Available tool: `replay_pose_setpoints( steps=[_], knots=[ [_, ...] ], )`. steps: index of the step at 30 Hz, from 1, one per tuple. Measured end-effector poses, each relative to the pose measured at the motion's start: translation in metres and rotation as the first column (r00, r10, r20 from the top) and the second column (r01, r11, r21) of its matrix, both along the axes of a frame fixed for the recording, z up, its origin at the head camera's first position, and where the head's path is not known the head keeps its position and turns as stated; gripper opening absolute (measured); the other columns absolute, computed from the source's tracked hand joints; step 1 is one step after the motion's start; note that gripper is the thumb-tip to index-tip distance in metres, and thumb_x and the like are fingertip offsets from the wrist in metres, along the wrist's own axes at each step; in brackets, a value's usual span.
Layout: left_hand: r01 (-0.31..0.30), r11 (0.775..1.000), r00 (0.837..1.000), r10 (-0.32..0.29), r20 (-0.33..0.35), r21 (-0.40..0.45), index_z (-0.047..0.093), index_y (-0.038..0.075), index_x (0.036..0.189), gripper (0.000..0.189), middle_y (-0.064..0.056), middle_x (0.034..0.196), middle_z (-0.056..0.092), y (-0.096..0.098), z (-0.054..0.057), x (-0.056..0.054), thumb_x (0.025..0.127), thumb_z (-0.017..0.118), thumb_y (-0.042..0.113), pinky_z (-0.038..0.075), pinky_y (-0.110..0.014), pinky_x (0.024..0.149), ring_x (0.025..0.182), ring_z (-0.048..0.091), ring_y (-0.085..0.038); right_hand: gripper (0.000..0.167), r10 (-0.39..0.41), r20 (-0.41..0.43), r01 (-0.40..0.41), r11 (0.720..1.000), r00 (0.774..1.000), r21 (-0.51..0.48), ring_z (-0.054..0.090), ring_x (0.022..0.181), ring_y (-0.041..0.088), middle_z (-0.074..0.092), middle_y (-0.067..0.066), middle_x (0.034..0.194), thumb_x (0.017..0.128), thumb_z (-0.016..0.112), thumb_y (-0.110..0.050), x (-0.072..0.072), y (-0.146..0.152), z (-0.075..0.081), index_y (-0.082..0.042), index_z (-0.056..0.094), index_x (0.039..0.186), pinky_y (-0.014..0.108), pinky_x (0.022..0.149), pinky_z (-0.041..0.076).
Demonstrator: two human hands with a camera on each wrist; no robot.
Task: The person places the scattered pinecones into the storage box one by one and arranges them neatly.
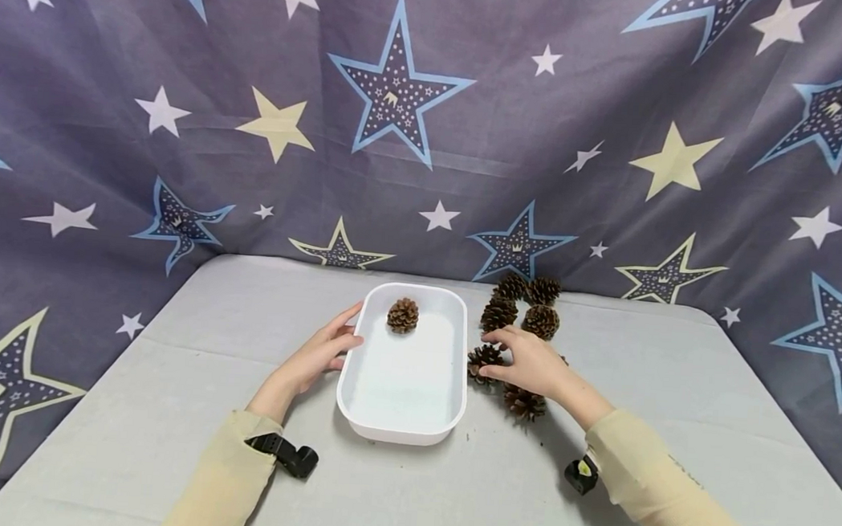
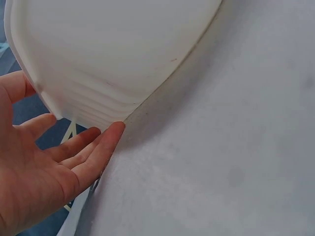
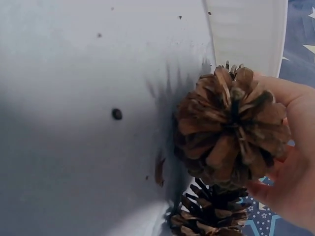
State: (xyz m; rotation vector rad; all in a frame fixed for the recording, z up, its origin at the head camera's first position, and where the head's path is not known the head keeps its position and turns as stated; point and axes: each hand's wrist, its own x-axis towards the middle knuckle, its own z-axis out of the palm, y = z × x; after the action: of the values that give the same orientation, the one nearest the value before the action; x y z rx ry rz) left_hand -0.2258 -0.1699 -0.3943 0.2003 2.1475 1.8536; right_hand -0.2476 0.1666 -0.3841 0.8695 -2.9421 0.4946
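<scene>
A white rectangular tray (image 1: 399, 437) stands on the table with one brown pine cone (image 1: 402, 315) near its far end. My left hand (image 1: 317, 352) is at the tray's left side, its fingers fairly straight; in the left wrist view the fingertips touch the tray's wall and base. Right of the tray, my right hand (image 1: 530, 365) reaches over a pine cone (image 1: 483, 365), thumb and fingers spread about it. A nearer pine cone (image 3: 231, 130) hides most of that contact in the right wrist view.
Several more pine cones, such as one dark pine cone (image 1: 541, 322), lie beyond and beside my right hand. Small brown flakes dot the grey-covered table (image 1: 407, 495). A star-patterned cloth (image 1: 469, 193) hangs behind the table.
</scene>
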Motion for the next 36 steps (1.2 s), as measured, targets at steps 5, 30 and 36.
replay_pose_setpoints(
  steps=[5, 30, 36],
  knots=[
    [0.003, 1.000, 1.000, -0.003, -0.012, 0.003, 0.013, 0.022, 0.147, 0.064, -0.023, 0.134, 0.037, -0.001, -0.004, -0.002, 0.093, 0.046, 0.017, 0.052, -0.038, 0.084, 0.114, 0.047, -0.036, 0.057, 0.005, 0.005, -0.004, 1.000, 1.000, -0.009, 0.060, 0.095, 0.024, 0.057, 0.009, 0.120, 0.078, 0.065, -0.047, -0.001, 0.001, -0.002, -0.012, 0.056, 0.123, 0.044, 0.080, 0.051],
    [0.010, 1.000, 1.000, -0.010, 0.001, 0.024, 0.014, 0.026, 0.147, 0.062, -0.025, 0.136, 0.036, -0.003, -0.013, -0.009, 0.094, 0.045, 0.015, 0.052, -0.039, 0.082, 0.116, 0.045, -0.039, 0.059, 0.014, 0.041, -0.012, 0.998, 0.999, -0.054, 0.060, 0.092, 0.019, 0.057, 0.009, 0.122, 0.076, 0.069, -0.042, -0.001, 0.001, -0.006, -0.011, 0.055, 0.124, 0.040, 0.079, 0.051],
    [-0.003, 1.000, 1.000, 0.003, -0.005, 0.015, 0.018, 0.031, 0.146, 0.060, -0.021, 0.134, 0.038, -0.005, -0.024, -0.016, 0.094, 0.046, 0.019, 0.053, -0.037, 0.081, 0.113, 0.049, -0.033, 0.058, 0.018, 0.034, -0.016, 0.998, 0.999, -0.058, 0.060, 0.091, 0.019, 0.057, 0.009, 0.122, 0.076, 0.069, -0.040, -0.001, 0.002, -0.005, -0.010, 0.055, 0.123, 0.040, 0.080, 0.051]
  ],
)
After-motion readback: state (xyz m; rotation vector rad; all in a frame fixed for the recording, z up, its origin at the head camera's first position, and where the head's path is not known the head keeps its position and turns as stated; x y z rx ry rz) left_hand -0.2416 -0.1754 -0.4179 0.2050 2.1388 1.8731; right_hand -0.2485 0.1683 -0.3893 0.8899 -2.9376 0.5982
